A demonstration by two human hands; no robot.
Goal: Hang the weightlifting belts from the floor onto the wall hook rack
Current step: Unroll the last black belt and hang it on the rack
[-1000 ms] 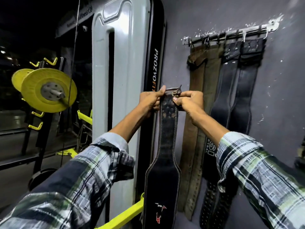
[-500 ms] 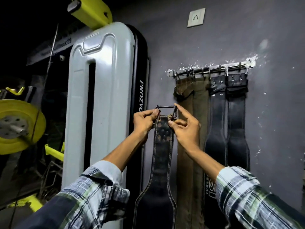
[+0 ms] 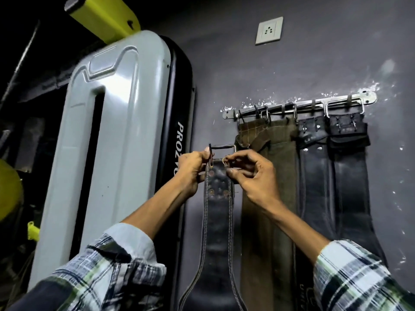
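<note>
Dark grey painted wall [image 3: 258, 68], chipped white around its fixings, fills the view from 12 to 3 o'clock, with a white socket plate [image 3: 268, 30] high at 12. A metal hook rack [image 3: 298, 105] runs across it at 2 o'clock, rising toward the right; two olive fabric belts [image 3: 267, 198] and two black leather belts [image 3: 332, 187] hang from it side by side, touching. Bare wall lies left of the rack, up to the glossy grey machine shroud [image 3: 107, 135] at 9 o'clock. At centre, below the rack's left end, a black stitched leather belt [image 3: 217, 221] hangs with its long axis vertical, its rectangular buckle [image 3: 223, 147] uppermost. The left hand [image 3: 193, 169] pinches the buckle's left side; the right hand [image 3: 251, 173] grips the belt's top right edge, thumb and forefinger at the prong.
</note>
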